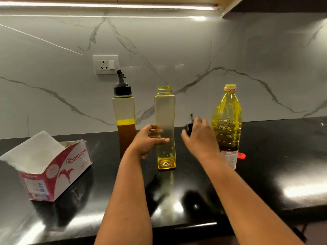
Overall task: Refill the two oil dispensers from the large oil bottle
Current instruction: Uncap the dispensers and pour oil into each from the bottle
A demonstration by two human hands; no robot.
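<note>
Two tall square oil dispensers stand on the black counter. The left dispenser (pixel 124 110) carries its black spout cap and is about a third full of amber oil. The middle dispenser (pixel 165 110) is uncapped, with only a thin layer of yellow oil at its bottom. My left hand (pixel 149 139) grips this middle dispenser at mid height. My right hand (pixel 200 137) holds a black spout cap (pixel 189 127) just right of it, low over the counter. The large oil bottle (pixel 227 119) stands open to the right, mostly full of yellow oil.
A red bottle cap (pixel 241 155) lies beside the large bottle's base. An open tissue box (pixel 53 167) sits at the left of the counter (pixel 283 156). A wall socket (pixel 105 64) is on the marble backsplash. The counter's front edge runs near the bottom.
</note>
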